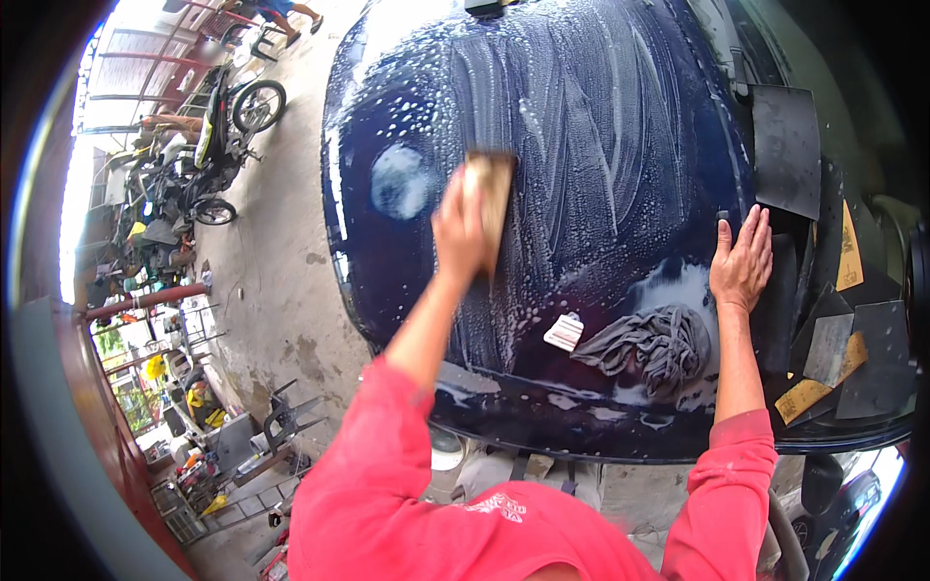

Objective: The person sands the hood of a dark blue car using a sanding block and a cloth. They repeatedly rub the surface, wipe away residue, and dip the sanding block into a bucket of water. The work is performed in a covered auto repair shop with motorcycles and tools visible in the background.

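My left hand (459, 230) is closed on a long tan block (497, 198), blurred by motion, which looks like a sanding block. It lies against the wet dark blue car hood (397, 295), which is streaked with whitish water and droplets. With fingers stretched out, my right hand (744, 263) rests flat near the hood's right edge and holds nothing. Between my arms, close to me, lie a crumpled wet grey cloth (654, 344) and a small white ridged piece (564, 332).
Dark sheets (787, 150) and tan-backed sandpaper pieces (819, 392) lie at the right by the windshield. A dark block (484, 6) sits at the hood's far edge. On the left floor stand a motorcycle (218, 140) and a ladder (228, 508); another person's legs (291, 19) show beyond.
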